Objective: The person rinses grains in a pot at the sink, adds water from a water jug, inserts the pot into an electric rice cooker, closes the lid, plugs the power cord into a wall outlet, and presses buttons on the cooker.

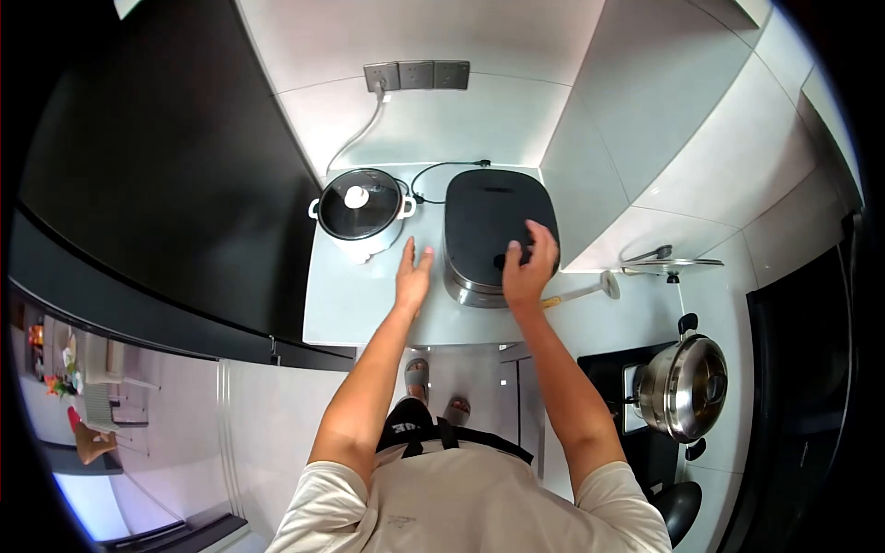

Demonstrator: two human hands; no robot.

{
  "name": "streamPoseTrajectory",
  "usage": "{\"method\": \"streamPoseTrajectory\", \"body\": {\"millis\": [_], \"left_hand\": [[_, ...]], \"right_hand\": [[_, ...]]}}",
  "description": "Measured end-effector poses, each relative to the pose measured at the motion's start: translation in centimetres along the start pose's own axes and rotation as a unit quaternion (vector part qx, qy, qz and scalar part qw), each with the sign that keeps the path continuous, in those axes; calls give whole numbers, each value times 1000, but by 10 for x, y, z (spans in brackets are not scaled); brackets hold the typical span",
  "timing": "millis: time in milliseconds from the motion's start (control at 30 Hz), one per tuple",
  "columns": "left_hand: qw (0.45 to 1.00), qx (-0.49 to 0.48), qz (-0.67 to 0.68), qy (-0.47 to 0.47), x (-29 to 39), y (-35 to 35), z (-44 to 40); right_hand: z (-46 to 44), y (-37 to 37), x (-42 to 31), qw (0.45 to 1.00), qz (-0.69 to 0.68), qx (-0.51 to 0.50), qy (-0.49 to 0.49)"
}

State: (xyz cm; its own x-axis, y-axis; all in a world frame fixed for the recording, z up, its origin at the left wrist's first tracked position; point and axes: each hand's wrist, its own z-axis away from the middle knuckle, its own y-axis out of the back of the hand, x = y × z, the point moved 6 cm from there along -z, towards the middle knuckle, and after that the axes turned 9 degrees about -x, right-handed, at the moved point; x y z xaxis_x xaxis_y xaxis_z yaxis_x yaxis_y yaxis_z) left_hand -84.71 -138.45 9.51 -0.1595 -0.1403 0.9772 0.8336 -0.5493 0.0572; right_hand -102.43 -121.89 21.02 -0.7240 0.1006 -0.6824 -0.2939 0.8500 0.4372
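Note:
On the white counter stands a dark-lidded cooker [489, 207] with a silvery lower body. My right hand [531, 264] is over the front right part of its lid, fingers apart and holding nothing; whether it touches the lid I cannot tell. My left hand [414, 276] is between that cooker and a white pot, with its fingers apart and nothing in it. The white electric pot [364, 217] has a glass lid with a white knob and sits at the back left of the counter.
A ladle [590, 290] lies right of the dark-lidded cooker. A steel pot [684, 387] stands on the stove at the right, with a black pan [678, 510] nearer me. Wall sockets [417, 75] hold a plugged cord; a black cable [452, 165] lies behind the cookers.

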Motion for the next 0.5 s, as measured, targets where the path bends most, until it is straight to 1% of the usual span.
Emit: {"method": "streamPoseTrajectory", "body": {"millis": [67, 100, 133, 200, 233, 300, 333, 367, 400, 467, 500], "left_hand": [[998, 43, 31, -36, -11, 41, -12], [996, 76, 38, -31, -13, 62, -17], [993, 105, 34, -45, -13, 84, -21], [985, 156, 31, -65, -13, 127, -30], [982, 174, 14, -66, -15, 147, -38], [979, 196, -16, -48, -25, 187, -57], [979, 200, -21, -18, -19, 198, -57], [980, 196, -33, 9, -20, 210, -64], [980, 191, -47, 37, -22, 224, -73], [986, 150, -32, 59, -30, 243, -93], [988, 137, -28, 72, -33, 249, -104]], "right_hand": [[2, -32, -37, 995, -85, -47, 38], [5, -57, -42, 983, -144, -115, -13], [10, -84, -46, 960, -203, -181, -63], [19, -141, -38, 945, -260, -190, -49], [25, -175, -25, 917, -298, -239, -115], [25, -218, -12, 917, -269, -243, -163], [24, -237, -7, 916, -257, -245, -189], [19, -254, 1, 926, -210, -238, -203], [15, -266, 5, 919, -195, -242, -244], [3, -286, 12, 933, -112, -209, -270], [-1, -291, 12, 913, -136, -232, -305]]}}
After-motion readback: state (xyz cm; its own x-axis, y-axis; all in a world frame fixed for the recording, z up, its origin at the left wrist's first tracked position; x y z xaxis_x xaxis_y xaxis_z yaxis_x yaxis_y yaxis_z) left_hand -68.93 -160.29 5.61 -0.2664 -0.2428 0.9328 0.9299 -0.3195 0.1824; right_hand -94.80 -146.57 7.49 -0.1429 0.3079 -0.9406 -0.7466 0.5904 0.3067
